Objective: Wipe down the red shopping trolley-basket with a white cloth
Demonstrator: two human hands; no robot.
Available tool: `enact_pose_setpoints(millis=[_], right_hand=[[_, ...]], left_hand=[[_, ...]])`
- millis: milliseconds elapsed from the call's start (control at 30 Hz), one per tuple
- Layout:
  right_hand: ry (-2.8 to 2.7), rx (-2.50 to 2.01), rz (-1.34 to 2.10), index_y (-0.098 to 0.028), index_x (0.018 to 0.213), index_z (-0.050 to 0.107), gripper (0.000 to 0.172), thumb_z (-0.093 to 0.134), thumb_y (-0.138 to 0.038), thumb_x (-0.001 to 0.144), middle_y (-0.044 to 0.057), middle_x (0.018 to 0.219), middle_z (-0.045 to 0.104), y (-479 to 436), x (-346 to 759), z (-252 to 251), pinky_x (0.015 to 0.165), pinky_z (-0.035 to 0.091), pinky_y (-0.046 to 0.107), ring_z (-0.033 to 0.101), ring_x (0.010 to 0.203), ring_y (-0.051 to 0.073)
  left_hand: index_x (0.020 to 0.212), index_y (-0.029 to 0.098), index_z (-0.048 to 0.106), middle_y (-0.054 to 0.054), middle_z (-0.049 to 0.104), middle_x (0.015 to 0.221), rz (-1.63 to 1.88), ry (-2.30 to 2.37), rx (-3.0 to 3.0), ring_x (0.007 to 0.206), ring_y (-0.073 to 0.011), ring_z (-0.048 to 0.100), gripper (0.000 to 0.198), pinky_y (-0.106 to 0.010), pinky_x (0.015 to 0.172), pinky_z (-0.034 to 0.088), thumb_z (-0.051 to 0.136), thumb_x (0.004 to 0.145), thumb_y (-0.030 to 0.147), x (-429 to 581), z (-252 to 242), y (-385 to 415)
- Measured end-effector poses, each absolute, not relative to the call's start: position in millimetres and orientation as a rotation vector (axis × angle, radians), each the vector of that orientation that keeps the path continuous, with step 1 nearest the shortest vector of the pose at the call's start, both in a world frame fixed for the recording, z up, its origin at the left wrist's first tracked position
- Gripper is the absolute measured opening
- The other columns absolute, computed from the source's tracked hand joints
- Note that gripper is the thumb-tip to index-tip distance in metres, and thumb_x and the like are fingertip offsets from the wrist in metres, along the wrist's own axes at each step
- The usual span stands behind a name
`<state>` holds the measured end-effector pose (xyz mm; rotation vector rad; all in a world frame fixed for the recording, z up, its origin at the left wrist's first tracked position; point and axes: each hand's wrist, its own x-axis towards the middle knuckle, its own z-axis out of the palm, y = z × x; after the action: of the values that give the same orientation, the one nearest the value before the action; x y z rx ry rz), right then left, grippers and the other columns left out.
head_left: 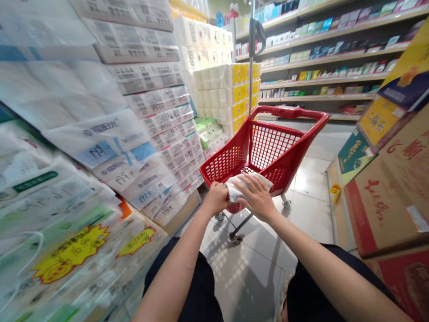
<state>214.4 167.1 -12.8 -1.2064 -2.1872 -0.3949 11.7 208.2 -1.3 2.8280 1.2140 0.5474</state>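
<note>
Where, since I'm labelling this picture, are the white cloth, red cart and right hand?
White cloth [233, 189], head view: left part.
Red cart [290, 152], head view: right rim.
Right hand [257, 197], head view: its back.

The glossy, pale tiled floor [311, 214] carries the red shopping cart [295, 154], which stands on its small casters [236, 237]. At the back, long shelves [321, 81] hold rows of small boxes [353, 17] and bottles [342, 71].

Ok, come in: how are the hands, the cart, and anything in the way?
Left hand closed at red cart's near rim. Right hand spread over white cloth on that rim. Stacked packs flank the left, cartons the right.
</note>
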Motion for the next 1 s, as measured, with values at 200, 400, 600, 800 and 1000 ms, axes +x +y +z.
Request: enact_pose_setpoints(millis=[200, 400, 600, 800, 1000], right_hand=[[-2.307, -1.092, -0.459, -0.034, 0.129, 0.055, 0.037, 0.054, -0.037, 0.092, 0.002, 0.121, 0.062, 176.7, 219.7, -5.5, 0.102, 0.035, 0.038, 0.049, 0.117, 0.022], [-2.208, -1.192, -0.461, -0.026, 0.120, 0.059, 0.030, 0.043, -0.035, 0.097, 0.003, 0.118, 0.064, 200.1, 270.5, 4.3, 0.107, 0.031, 0.042, 0.051, 0.115, 0.022], [-1.952, -1.349, -0.439, -0.028, 0.133, 0.049, 0.040, 0.036, -0.039, 0.097, 0.002, 0.133, 0.055, 203.0, 281.7, -3.3, 0.117, 0.015, 0.050, 0.036, 0.133, 0.025], [-2.225, -1.190, -0.369, -0.028, 0.149, 0.029, 0.051, 0.035, -0.035, 0.098, 0.001, 0.148, 0.041, 167.5, 231.0, -1.8, 0.115, 0.018, 0.043, 0.031, 0.138, 0.021], [-2.335, -1.031, -0.423, -0.031, 0.145, 0.036, 0.051, 0.047, -0.028, 0.096, 0.000, 0.133, 0.057, 161.5, 212.7, 1.5, 0.106, 0.029, 0.038, 0.047, 0.123, 0.019]], left_hand=[[0.085, 0.019, 0.063, -0.007, 0.066, 0.089, 0.531, 1.250, 2.811, 0.089, -0.0224, 0.057, 0.010, -0.037, 0.083, 0.035, 0.066, 0.079, 0.026, 12.8, -0.4, 200.5], [0.084, 0.022, 0.060, -0.003, 0.066, 0.085, 0.536, 1.166, 2.833, 0.084, -0.0189, 0.057, 0.032, -0.034, 0.080, 0.033, 0.057, 0.087, 0.053, 12.0, 6.3, 194.5], [0.081, 0.021, 0.060, -0.003, 0.067, 0.087, 0.555, 1.194, 2.840, 0.085, -0.0187, 0.056, 0.035, -0.035, 0.082, 0.032, 0.053, 0.089, 0.054, 15.2, 4.5, 192.6], [0.086, 0.021, 0.063, -0.006, 0.066, 0.089, 0.561, 1.260, 2.836, 0.090, -0.0218, 0.056, 0.024, -0.037, 0.083, 0.034, 0.060, 0.086, 0.044, 19.4, -1.1, 192.3], [0.087, 0.019, 0.065, -0.007, 0.066, 0.094, 0.525, 1.289, 2.861, 0.094, -0.0223, 0.056, 0.013, -0.037, 0.086, 0.036, 0.067, 0.080, 0.030, 16.5, -4.4, 193.4]])
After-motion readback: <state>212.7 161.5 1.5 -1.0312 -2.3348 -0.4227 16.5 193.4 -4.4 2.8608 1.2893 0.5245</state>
